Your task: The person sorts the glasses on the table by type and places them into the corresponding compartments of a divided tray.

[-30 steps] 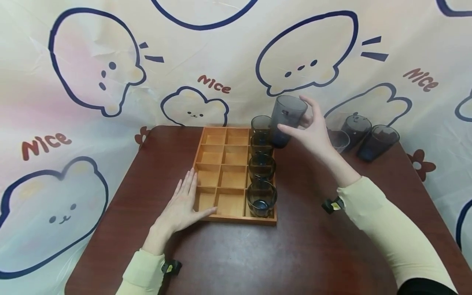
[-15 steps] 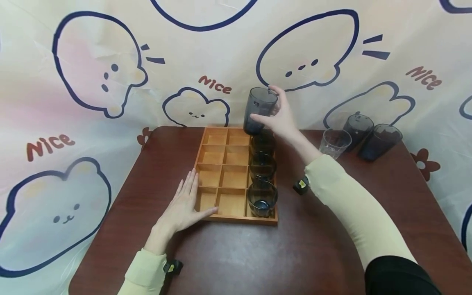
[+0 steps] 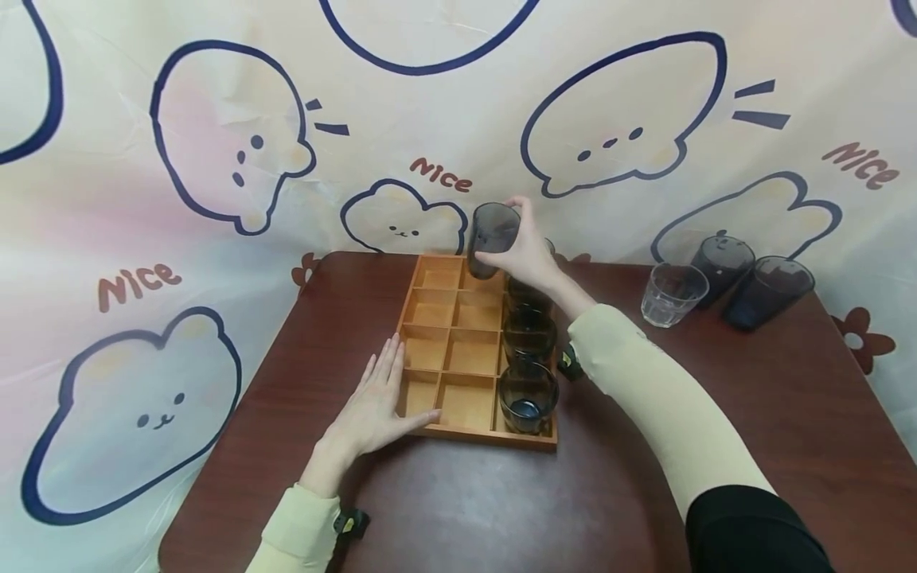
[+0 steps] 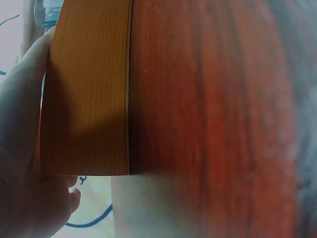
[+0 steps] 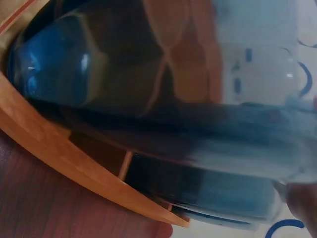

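Observation:
A dark tinted glass tumbler (image 3: 494,235) is gripped by my right hand (image 3: 532,253), thumb in front and fingers behind. It is slightly tilted, its base overlapping the back middle compartment of the wooden divided tray (image 3: 487,436). In the right wrist view the tumbler (image 5: 119,74) fills most of the picture, with another tinted glass (image 5: 223,191) behind it. Tinted glasses (image 3: 528,398) stand along the tray's right column, the back ones partly hidden by my right hand. My left hand (image 3: 368,418) lies at the tray's front left corner, fingers straight along its side, thumb over the front edge.
At the table's back right stand a clear glass (image 3: 673,296) and two dark tumblers, one upright-looking (image 3: 723,267) and one beside it (image 3: 770,293). A printed cloth backdrop (image 3: 609,87) rises behind the brown table (image 3: 616,501).
My right hand has carried the tumbler leftward from beside the tray's right column, then lower over the back middle compartment. The left hand keeps its place on the tray. The head view has shifted slightly.

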`<state>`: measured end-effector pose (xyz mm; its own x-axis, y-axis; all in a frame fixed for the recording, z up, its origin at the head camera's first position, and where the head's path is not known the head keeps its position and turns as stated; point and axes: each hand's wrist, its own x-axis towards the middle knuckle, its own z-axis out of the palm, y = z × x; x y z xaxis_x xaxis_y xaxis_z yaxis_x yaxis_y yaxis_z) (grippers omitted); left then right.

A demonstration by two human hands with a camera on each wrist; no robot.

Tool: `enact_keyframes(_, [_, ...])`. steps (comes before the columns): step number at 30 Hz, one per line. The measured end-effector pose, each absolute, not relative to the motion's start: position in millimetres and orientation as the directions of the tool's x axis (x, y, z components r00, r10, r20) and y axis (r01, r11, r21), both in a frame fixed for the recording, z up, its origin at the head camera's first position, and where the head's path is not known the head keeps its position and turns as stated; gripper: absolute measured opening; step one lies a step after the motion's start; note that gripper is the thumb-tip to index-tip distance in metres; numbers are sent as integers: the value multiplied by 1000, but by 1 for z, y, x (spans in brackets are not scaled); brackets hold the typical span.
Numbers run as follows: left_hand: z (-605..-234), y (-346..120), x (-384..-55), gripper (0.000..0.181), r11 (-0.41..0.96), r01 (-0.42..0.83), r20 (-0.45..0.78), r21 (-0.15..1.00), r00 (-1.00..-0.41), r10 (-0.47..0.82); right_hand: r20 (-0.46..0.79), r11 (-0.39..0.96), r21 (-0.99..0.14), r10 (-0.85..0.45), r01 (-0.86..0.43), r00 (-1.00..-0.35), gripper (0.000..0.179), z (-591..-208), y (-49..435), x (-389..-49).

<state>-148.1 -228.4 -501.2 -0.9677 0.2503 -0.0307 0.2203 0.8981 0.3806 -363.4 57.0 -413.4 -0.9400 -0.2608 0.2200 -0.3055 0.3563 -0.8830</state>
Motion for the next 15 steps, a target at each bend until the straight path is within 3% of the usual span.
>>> enact_keyframes(9, [-502, -229, -148, 136, 909, 211, -38, 360, -970, 240, 269, 510, -769, -289, -386, -919, 104, -436, 45, -371])
enact_keyframes(15, [-501, -227, -148, 134, 902, 212, -35, 377, -970, 242, 229, 635, -683, -284, -362, -931, 104, -440, 42, -372])
